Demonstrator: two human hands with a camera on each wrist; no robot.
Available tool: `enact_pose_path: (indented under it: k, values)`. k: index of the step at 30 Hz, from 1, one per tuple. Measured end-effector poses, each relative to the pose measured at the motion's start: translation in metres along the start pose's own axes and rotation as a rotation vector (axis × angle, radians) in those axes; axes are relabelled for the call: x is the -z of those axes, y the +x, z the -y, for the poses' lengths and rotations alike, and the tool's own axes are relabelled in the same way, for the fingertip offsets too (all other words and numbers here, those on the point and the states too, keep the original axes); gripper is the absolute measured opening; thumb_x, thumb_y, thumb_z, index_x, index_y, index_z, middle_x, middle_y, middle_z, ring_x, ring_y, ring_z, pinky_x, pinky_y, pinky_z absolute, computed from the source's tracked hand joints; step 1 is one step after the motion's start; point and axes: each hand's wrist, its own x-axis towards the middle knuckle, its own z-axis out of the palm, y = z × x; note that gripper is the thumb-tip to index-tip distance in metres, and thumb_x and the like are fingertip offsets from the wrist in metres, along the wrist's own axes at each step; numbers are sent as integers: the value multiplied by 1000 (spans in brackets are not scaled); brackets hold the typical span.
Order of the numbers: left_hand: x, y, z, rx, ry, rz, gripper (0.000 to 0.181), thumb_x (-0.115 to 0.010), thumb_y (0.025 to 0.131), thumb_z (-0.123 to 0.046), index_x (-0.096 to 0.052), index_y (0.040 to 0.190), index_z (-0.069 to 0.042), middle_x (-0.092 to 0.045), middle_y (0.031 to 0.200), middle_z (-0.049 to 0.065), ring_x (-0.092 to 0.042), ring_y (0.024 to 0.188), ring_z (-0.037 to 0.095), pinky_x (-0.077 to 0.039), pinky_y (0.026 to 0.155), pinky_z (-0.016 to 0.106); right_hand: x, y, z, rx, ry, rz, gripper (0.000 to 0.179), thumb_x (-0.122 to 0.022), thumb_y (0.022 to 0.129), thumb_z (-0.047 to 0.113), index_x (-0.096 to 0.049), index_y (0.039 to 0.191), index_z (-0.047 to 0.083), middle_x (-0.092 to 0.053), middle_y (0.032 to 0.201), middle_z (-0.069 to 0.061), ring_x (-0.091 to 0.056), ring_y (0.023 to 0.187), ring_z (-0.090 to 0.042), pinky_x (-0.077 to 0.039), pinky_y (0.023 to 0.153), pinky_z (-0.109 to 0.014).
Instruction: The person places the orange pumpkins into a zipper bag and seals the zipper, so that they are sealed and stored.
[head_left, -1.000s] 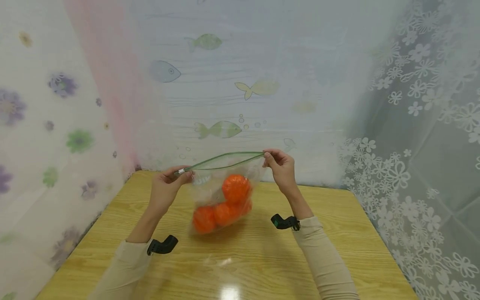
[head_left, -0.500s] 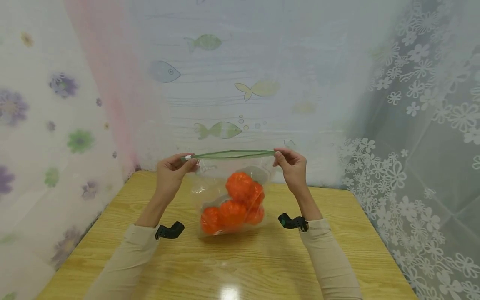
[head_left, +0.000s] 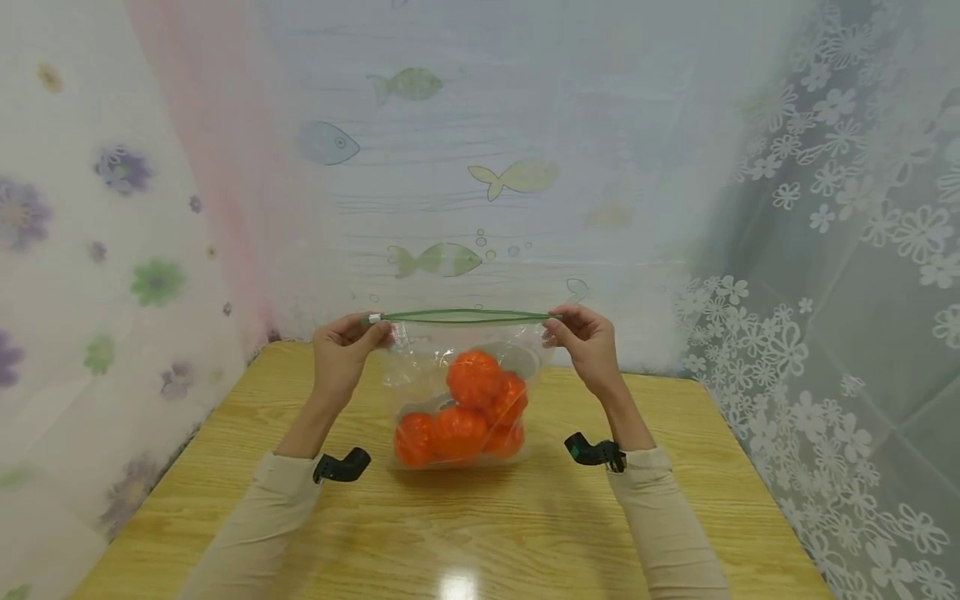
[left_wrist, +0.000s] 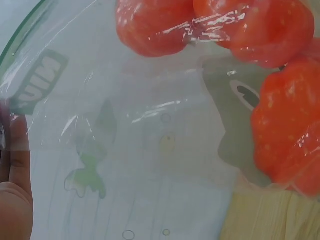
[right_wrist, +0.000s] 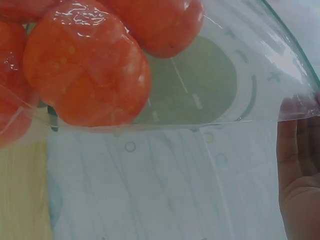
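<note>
A clear plastic slider bag [head_left: 420, 371] hangs between both hands, holding several ribbed orange-red fruits that look like tomatoes [head_left: 474, 379]. Its green zip edge [head_left: 465, 312] is stretched nearly level, the two strips slightly parted mid-length. At the left end sits a white slider [head_left: 375, 318]. My left hand [head_left: 337, 357] pinches the top left corner beside that slider. The top right corner is pinched by my right hand [head_left: 592, 350]. Grey-green print [right_wrist: 200, 85] shows on the bag in the right wrist view. Whether the bag's bottom touches the table cannot be told.
Beneath the bag is a wood-grain table [head_left: 465, 533] with a bright light reflection near the front. Patterned curtains stand behind it [head_left: 525, 225] and along both sides. A black camera mount [head_left: 343, 465] sits on each wrist.
The slanting, slack bag mouth has come level and taut. My left hand has risen, and my right hand has moved right. Both hands keep their pinch on the corners.
</note>
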Motion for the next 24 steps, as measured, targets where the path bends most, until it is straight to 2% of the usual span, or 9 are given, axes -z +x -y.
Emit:
enact_pose_path:
  k: [6, 11, 16, 20, 24]
  values:
    - [7, 4, 3, 25, 44, 67, 11, -69, 93, 7, -73, 103, 10, -77, 82, 0, -74, 69, 11, -62, 72, 27, 3, 0, -5, 0, 14, 1, 10, -61, 100, -2, -69, 106, -1, -72, 89, 1, -68, 71, -11, -62, 69, -26]
    - [12, 7, 6, 54, 17, 114, 13, -66, 97, 2, -75, 106, 5, -78, 85, 0, -74, 72, 10, -62, 74, 27, 4, -1, -9, -6, -5, -23, 10, -61, 100, -2, -69, 106, 1, -72, 91, 1, -67, 71, -11, -62, 68, -26]
    - [15, 9, 9, 63, 13, 120, 15, -66, 98, 1, -76, 108, 2, -77, 85, -1, -74, 73, 10, -62, 74, 27, 2, -1, -11, -24, -20, -52, 11, -62, 100, 1, -66, 108, -6, -71, 91, -1, -67, 71, -11, -62, 67, -26]
    - [15, 11, 11, 51, 6, 110, 15, -66, 97, 2, -74, 108, 9, -77, 83, 0, -74, 72, 11, -62, 73, 27, -2, -1, -11, -53, -18, -77, 16, -62, 100, 1, -62, 109, -12, -69, 91, -2, -67, 69, -11, -62, 67, -26]
    - [13, 11, 11, 21, -12, 99, 15, -65, 96, 7, -72, 107, 13, -77, 82, 2, -74, 70, 12, -62, 72, 28, -3, -2, -10, -78, -7, -91, 14, -63, 100, 1, -62, 109, -10, -69, 91, -1, -67, 70, -10, -62, 66, -26]
